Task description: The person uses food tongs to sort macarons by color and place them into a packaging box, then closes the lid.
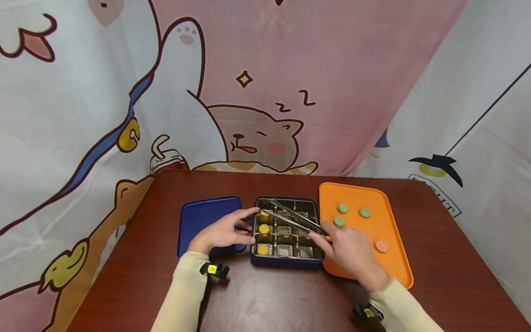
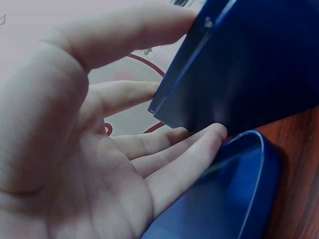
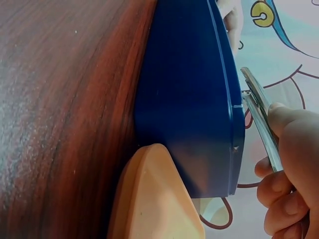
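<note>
The right hand (image 1: 350,246) grips metal tongs (image 1: 290,222), their tips parted over the back-left compartment of the navy box (image 1: 286,263); whether they touch the yellow cookie there is unclear. The left hand (image 1: 226,230) is spread wide, fingertips against the box's left side. Three yellow cookies (image 1: 263,250) sit in the left column; three green cookies (image 1: 364,212) and a pink cookie (image 1: 381,246) lie on the orange tray (image 1: 362,192). The cookies look light and perhaps crumbly, best pinched gently across their sides. The tongs seem stiff, springy and smooth, steadiest when held midway along both arms.
</note>
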A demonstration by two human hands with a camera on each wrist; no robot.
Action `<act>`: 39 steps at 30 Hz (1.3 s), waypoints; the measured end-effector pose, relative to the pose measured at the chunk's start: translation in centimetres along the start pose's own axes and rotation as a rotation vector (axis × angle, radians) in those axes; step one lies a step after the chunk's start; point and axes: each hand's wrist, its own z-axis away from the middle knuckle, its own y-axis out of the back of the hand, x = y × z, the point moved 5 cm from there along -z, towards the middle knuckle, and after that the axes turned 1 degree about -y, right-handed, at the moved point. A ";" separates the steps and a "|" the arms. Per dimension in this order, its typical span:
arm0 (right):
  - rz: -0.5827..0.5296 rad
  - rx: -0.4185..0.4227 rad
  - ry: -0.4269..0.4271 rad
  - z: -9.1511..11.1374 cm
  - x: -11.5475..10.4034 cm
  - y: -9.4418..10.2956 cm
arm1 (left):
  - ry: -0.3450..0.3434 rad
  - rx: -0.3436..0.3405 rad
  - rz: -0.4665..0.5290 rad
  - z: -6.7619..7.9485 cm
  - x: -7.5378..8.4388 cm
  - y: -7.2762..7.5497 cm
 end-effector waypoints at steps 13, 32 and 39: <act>0.042 0.036 -0.024 1.8 1.4 1.7 | -0.014 -0.007 0.003 0.0 -0.1 -0.1; 0.076 -0.015 -0.165 4.5 5.8 4.5 | -0.006 0.001 -0.006 0.1 -0.1 -0.2; 0.069 -0.076 -0.247 5.5 7.6 4.8 | 0.002 0.002 -0.004 0.0 0.1 -0.1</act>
